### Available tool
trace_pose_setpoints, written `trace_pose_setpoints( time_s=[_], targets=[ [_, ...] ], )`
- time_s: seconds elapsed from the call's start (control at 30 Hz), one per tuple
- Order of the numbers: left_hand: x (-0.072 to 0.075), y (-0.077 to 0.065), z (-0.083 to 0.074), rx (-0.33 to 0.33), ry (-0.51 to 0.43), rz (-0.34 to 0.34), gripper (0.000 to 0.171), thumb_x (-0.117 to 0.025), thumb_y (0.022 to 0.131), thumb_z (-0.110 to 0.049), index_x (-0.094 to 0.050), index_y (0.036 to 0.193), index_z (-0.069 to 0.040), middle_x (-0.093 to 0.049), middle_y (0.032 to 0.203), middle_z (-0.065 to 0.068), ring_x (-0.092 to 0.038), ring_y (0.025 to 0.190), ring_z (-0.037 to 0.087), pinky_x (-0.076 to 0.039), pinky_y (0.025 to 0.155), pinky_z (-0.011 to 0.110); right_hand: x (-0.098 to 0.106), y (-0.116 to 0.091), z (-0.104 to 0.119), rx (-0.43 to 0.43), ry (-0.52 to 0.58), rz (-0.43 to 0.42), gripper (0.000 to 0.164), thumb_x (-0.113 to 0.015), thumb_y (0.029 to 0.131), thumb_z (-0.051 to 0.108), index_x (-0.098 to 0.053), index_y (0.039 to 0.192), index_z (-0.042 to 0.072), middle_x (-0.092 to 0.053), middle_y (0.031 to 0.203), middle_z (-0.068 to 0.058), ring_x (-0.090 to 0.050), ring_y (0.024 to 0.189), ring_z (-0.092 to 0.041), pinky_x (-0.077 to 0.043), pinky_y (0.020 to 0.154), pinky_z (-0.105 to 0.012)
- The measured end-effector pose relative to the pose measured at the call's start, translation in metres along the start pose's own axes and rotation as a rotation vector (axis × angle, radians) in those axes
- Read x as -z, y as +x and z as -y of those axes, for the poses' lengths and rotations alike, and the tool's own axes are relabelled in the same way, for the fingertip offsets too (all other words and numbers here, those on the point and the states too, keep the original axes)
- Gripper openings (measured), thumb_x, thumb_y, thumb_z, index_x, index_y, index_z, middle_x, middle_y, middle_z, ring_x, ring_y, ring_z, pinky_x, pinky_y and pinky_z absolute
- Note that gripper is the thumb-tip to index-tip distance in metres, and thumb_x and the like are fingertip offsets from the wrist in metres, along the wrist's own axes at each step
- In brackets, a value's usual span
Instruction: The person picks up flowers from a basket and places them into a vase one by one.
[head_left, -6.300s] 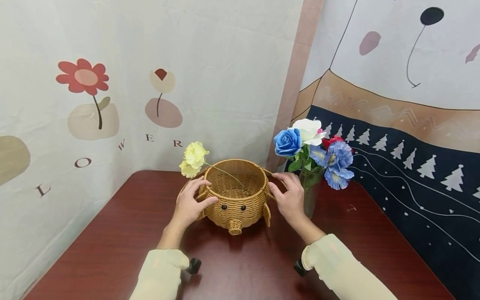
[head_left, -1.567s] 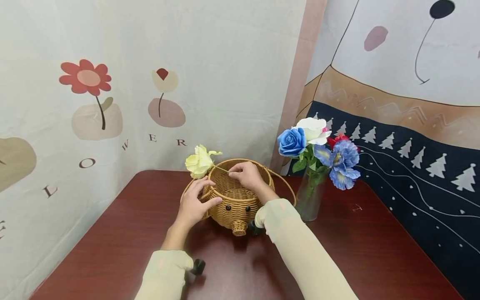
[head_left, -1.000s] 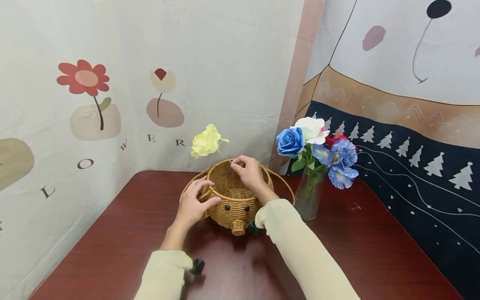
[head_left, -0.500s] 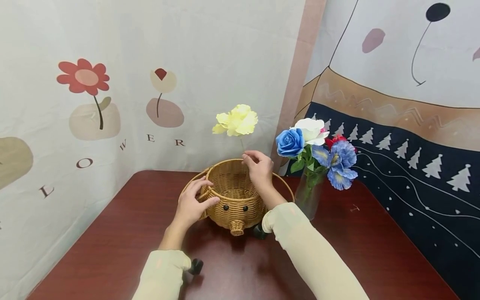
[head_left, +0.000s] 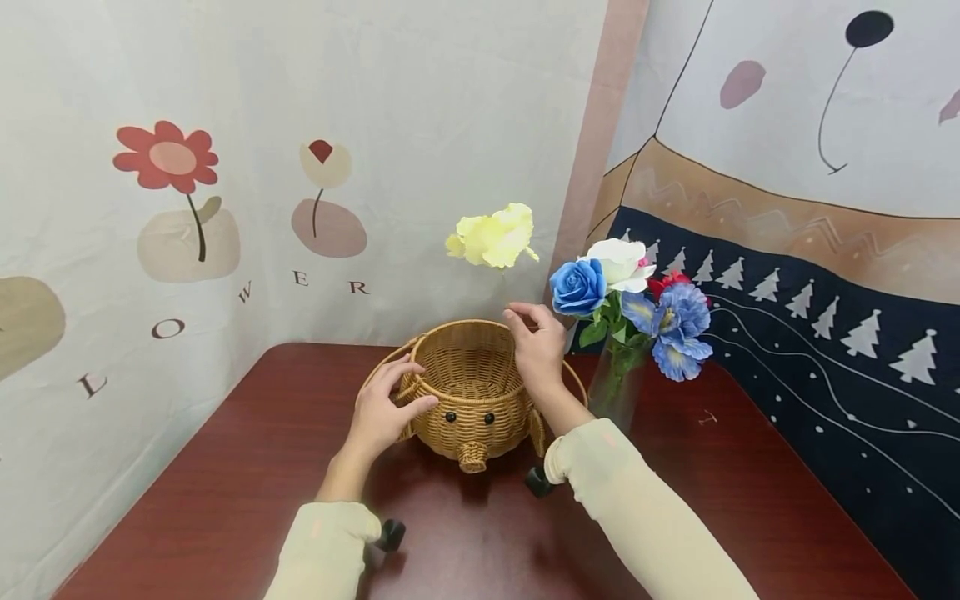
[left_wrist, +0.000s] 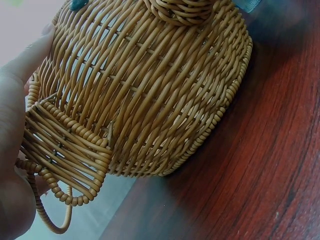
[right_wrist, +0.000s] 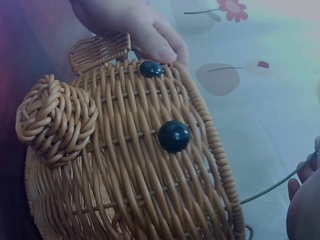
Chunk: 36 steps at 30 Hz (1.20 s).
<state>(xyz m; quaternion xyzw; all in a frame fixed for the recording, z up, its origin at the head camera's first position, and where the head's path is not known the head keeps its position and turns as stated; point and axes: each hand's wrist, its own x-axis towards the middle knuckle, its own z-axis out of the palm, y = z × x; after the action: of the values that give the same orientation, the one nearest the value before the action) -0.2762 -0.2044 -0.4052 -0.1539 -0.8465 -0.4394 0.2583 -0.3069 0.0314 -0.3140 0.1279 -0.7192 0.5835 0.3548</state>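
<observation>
A pig-faced wicker basket (head_left: 468,432) with black eyes and a round snout stands on the table. My left hand (head_left: 381,408) grips its left side near the rim; in the left wrist view the thumb lies against the weave above an ear flap (left_wrist: 65,150). Over the right rim, my right hand (head_left: 538,346) pinches the stem of a yellow artificial flower (head_left: 493,237), whose bloom stands upright above the basket. In the right wrist view the thin green stem (right_wrist: 272,189) runs from the fingers down behind the rim. Its lower end is hidden there.
Close to the basket's right stands a clear vase (head_left: 613,392) of artificial flowers, among them a blue rose (head_left: 577,287), a white bloom (head_left: 618,262) and a blue-violet flower (head_left: 678,321). Printed cloth (head_left: 420,150) hangs behind the dark red table (head_left: 247,467).
The right hand left the right rim and took the flower's stem. The bloom rose from the left rim, swung upright and shifted right. The left hand stays on the basket.
</observation>
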Motion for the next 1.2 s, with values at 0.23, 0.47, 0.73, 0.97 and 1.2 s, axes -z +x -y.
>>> trace_pose_setpoints(
  time_s=[0.23, 0.47, 0.73, 0.97, 1.2],
  targets=[
    [0.0, 0.0, 0.0, 0.004, -0.001, -0.002, 0.046, -0.084, 0.073, -0.041, -0.065, 0.112, -0.024, -0.054, 0.138, 0.003, -0.045, 0.13, 0.025, -0.035, 0.103, 0.047, 0.013, -0.004, 0.011, 0.026, 0.039, -0.061, 0.014, -0.072, 0.087, 0.009, -0.074, 0.097, -0.001, -0.071, 0.087, -0.014, -0.061, 0.074, -0.019, -0.048, 0.064, -0.019],
    [0.0, -0.001, 0.001, 0.004, -0.01, -0.007, 0.045, -0.085, 0.073, -0.039, -0.065, 0.111, -0.024, -0.054, 0.138, 0.003, -0.046, 0.129, 0.024, -0.037, 0.102, 0.045, 0.025, -0.008, 0.018, 0.134, 0.018, -0.149, 0.009, -0.073, 0.085, 0.003, -0.074, 0.092, -0.003, -0.069, 0.082, -0.016, -0.058, 0.069, -0.017, -0.045, 0.062, -0.016],
    [0.001, -0.001, 0.0, 0.006, -0.013, -0.005, 0.046, -0.084, 0.073, -0.04, -0.065, 0.112, -0.024, -0.053, 0.139, 0.003, -0.045, 0.13, 0.024, -0.037, 0.102, 0.046, 0.045, -0.009, 0.063, 0.294, 0.056, -0.281, 0.006, -0.069, 0.082, -0.011, -0.069, 0.088, -0.013, -0.064, 0.08, -0.024, -0.058, 0.07, -0.013, -0.046, 0.065, -0.016],
    [0.0, 0.0, -0.001, 0.008, -0.005, -0.002, 0.047, -0.083, 0.073, -0.043, -0.064, 0.113, -0.025, -0.053, 0.14, 0.002, -0.044, 0.131, 0.024, -0.036, 0.102, 0.047, 0.063, 0.007, 0.051, 0.266, 0.173, -0.344, 0.01, -0.07, 0.083, -0.007, -0.071, 0.093, -0.011, -0.064, 0.082, -0.02, -0.059, 0.072, -0.007, -0.049, 0.066, -0.017],
    [-0.002, -0.001, -0.001, 0.004, -0.017, -0.004, 0.047, -0.084, 0.073, -0.041, -0.065, 0.112, -0.025, -0.053, 0.139, 0.003, -0.045, 0.13, 0.025, -0.039, 0.1, 0.047, 0.082, 0.017, 0.043, 0.237, 0.201, -0.381, 0.014, -0.072, 0.086, 0.002, -0.073, 0.097, -0.007, -0.066, 0.085, -0.006, -0.059, 0.076, -0.013, -0.05, 0.068, -0.021]
  ],
)
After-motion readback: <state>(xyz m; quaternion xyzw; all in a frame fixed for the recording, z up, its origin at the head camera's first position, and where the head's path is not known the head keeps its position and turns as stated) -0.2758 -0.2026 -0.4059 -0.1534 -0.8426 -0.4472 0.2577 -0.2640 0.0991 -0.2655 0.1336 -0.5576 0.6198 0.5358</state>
